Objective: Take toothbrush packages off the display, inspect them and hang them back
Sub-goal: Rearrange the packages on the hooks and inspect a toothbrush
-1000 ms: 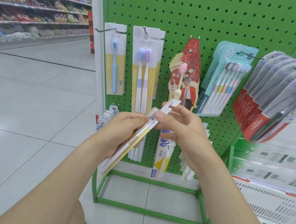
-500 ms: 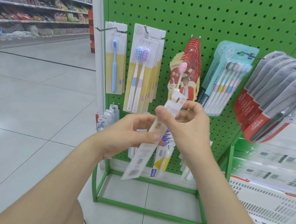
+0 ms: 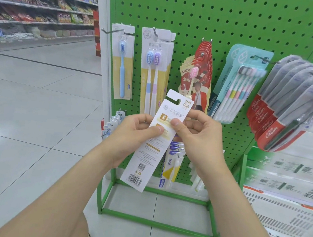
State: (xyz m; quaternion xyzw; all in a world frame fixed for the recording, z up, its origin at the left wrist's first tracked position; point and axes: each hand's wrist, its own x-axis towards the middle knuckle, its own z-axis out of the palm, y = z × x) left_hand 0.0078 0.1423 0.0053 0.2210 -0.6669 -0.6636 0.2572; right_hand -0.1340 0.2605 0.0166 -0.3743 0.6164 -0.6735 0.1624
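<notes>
Head view, frame centre: white toothbrush package (image 3: 147, 157) held in front of the green pegboard display (image 3: 229, 20), off its hook, printed back toward the camera, tilted with the hang-tab end up and to the right and the barcode end down and to the left. Gripped by the left hand (image 3: 131, 133) at its left edge, thumb flat on the printed face, fingers curled behind the card. Pinched by the right hand (image 3: 196, 134) at the right edge, slightly higher, thumb on the face and fingers curled round behind; both grips closed on the card. Both forearms bare, reaching up from the bottom of the frame. Behind the hands, hanging on pegboard hooks, from left to right: a single blue toothbrush pack (image 3: 121, 66), a twin-brush pack (image 3: 154, 69) with blue and lilac heads, a row of red packs (image 3: 203, 61), a teal multi-brush pack (image 3: 240, 84). At the right edge, a thick row of red and grey Colgate packs (image 3: 280, 112), slanting toward the camera. Lower on the board, partly hidden by the held card, more packs (image 3: 172, 158) on low hooks. In the lower right corner, a white slotted basket (image 3: 276, 217). In the upper left, stocked store shelves (image 3: 38, 5) along a pale tiled floor (image 3: 26, 114). At the bottom centre, the green stand base (image 3: 156, 223).
</notes>
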